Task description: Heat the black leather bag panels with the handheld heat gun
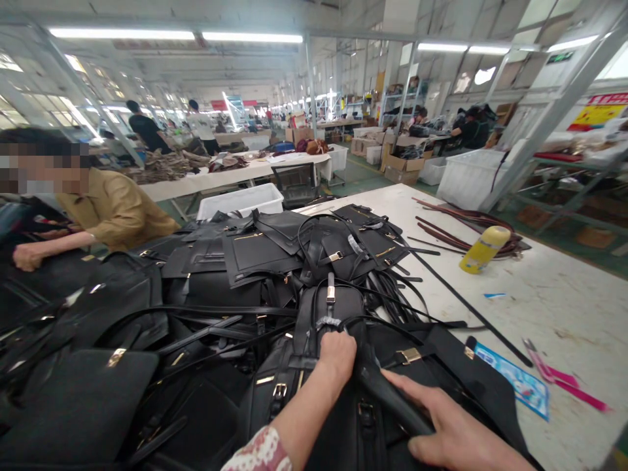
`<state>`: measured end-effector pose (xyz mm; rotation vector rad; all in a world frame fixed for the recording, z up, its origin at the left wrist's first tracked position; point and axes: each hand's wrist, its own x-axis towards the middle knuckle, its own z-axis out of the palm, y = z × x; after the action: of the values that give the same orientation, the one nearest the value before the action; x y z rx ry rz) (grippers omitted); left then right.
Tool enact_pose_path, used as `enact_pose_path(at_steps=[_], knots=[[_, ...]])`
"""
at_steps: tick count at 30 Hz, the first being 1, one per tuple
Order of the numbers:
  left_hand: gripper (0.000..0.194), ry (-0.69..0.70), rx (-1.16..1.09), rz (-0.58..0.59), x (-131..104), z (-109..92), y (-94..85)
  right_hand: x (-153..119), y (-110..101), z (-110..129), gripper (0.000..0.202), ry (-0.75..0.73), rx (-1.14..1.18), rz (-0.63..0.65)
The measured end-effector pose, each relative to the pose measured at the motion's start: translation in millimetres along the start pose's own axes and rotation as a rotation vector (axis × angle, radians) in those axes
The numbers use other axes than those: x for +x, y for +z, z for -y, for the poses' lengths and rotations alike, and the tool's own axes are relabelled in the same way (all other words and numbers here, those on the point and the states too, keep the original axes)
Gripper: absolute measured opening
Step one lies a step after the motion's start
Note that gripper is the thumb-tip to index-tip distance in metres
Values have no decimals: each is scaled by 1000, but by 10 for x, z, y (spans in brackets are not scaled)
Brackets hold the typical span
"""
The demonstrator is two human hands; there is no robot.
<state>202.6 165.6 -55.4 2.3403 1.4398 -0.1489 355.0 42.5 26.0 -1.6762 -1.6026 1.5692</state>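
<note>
Much of the black bag (348,301) just below the middle, toward 6 o'clock, is hard to make out – the person's own arms cross it, its lower end runs out of the picture, and its edges melt into a pile of black bags (112,301) that spreads to 9 o'clock and hides most of the bench (549,294) there. The left hand (338,353) is clenched on the bag's handle (328,323), whose grip is mostly covered by the fist, with a crumpled clear wrap showing at its top. The right hand (451,422), at 5 o'clock, is partly open, fingers and thumb apart against a thick black edge (392,396); I cannot tell whether it grips, as its wrist side is cut off below. At 4 o'clock lie a blue packet (524,386), one end covered by black material, and pink scissors (540,363) beside it. A yellow bottle (485,250) stands tilted at 3 o'clock, partly hiding brown straps (439,232). At 9 o'clock a co-worker (118,203), cut off by the frame, rests one hand on the pile.
</note>
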Motion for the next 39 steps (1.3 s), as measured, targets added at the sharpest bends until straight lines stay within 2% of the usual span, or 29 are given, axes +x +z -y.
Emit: enact_pose_path(at_steps=[4,8,13,16,18,20,23,27,29,31,36,39], knots=[[11,-70,-169,-60,49,120,40,8,-14,-16,79,-32,-6,-8],[6,-146,-395,-104,-32,374,69,6,-22,-39,81,-4,5,7],[27,-296,-644,-264,-377,910,189,17,-45,-72,83,33,-9,40],[31,-449,-671,-350,-560,1248,296,38,-65,-57,82,51,-32,36],[32,-515,-658,-357,-610,1361,352,61,-81,-9,81,64,-36,40],[37,-543,-608,-350,-607,1360,374,100,-95,74,80,85,-28,60],[47,-565,-496,-355,-564,1245,359,220,-103,238,81,121,-26,110],[57,-504,-432,-339,-557,1158,377,500,-48,407,75,91,-66,169],[56,-459,-405,-345,-579,1151,421,633,8,436,71,86,-102,160],[53,-477,-342,-362,-608,1130,464,706,63,440,70,71,-120,100],[53,-564,-229,-467,-708,1036,514,552,51,450,72,-96,-46,-165],[47,-558,-240,-496,-780,1037,530,355,-22,449,74,-99,54,-141]])
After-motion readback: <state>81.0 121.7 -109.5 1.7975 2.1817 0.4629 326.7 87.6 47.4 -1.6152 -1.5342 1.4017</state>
